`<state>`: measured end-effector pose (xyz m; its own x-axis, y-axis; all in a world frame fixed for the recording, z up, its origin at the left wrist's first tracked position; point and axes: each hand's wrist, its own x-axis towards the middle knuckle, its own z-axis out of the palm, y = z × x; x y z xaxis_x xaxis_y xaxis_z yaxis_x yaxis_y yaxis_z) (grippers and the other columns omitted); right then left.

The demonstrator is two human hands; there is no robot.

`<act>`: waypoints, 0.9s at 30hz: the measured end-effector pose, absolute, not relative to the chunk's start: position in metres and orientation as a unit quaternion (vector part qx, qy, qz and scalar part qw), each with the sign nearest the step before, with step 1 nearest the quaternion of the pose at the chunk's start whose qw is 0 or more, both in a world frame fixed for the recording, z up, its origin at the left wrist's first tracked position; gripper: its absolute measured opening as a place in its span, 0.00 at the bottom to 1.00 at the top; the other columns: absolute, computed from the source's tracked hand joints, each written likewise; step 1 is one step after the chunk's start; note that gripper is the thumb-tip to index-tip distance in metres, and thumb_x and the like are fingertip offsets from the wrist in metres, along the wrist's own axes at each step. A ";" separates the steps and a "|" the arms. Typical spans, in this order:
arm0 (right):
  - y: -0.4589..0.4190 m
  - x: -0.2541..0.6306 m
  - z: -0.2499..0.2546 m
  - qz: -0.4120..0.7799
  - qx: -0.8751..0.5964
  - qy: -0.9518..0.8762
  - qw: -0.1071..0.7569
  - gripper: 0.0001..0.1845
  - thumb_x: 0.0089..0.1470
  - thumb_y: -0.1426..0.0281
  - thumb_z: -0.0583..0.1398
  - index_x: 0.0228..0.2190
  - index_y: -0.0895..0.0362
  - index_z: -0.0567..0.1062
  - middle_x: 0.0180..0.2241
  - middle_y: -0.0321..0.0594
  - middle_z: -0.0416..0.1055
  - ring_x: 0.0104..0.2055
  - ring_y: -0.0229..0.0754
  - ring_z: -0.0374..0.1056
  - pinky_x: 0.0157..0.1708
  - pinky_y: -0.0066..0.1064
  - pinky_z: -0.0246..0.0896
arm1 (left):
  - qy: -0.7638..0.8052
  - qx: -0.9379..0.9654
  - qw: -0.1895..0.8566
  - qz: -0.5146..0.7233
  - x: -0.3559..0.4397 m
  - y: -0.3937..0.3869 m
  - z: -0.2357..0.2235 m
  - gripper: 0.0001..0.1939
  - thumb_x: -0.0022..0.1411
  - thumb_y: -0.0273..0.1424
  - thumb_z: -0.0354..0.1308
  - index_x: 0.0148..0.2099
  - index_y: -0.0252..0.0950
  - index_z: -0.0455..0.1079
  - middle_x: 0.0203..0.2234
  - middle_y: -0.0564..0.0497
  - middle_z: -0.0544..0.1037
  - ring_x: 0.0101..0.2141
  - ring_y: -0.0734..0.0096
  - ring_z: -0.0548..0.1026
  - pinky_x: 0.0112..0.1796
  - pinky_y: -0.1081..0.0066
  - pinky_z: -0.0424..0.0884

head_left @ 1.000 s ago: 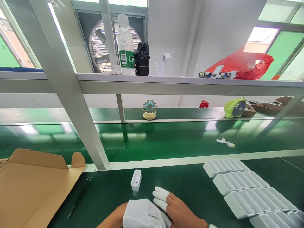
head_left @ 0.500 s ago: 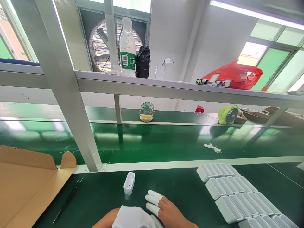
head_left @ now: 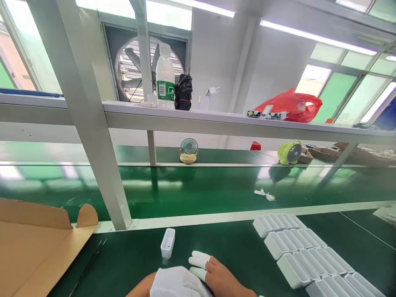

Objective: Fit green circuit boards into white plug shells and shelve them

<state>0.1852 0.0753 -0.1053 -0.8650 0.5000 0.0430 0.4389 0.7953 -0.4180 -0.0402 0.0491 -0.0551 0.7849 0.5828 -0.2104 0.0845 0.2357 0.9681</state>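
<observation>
My left hand (head_left: 179,284) is at the bottom edge, covered in white cloth that looks like a glove. Its fingers are hidden under the cloth and by my other hand. Right beside it, my right hand (head_left: 218,274) stretches its fingers out to the left, white covers on several of them. Its thumb is out of sight, and I see nothing held in it. Just beyond the hands, a small white plastic case (head_left: 168,242) with a hollow inside lies on the dark green table (head_left: 229,239).
Rows of white plastic cases (head_left: 305,251) lie on the right. An open cardboard box (head_left: 34,243) and dark tweezers (head_left: 88,266) are on the left. A slanted metal post (head_left: 93,136) rises to a shelf (head_left: 216,123). Behind is a green conveyor belt (head_left: 198,185) with small white parts (head_left: 264,194).
The view has tilted up slightly, so the shelf and bottle appear lower. My hands stay close together in nearly the same place, the left shifted slightly right. The single case has not moved.
</observation>
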 end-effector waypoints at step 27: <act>0.259 0.302 0.001 -0.012 -0.670 -0.742 0.006 0.19 0.64 0.61 0.62 0.51 0.60 0.73 0.52 0.47 0.71 0.52 0.49 0.70 0.53 0.49 0.67 | 0.242 0.487 0.834 0.094 -0.039 0.042 -0.063 0.25 0.58 0.48 0.67 0.47 0.32 0.78 0.42 0.37 0.80 0.40 0.54 0.81 0.46 0.54 0.75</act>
<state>0.3024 0.2592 0.0014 -0.1014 0.9945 0.0249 0.9948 0.1012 0.0104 -0.0387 0.0423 -0.0625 0.8657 0.3918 -0.3115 0.0782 0.5088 0.8573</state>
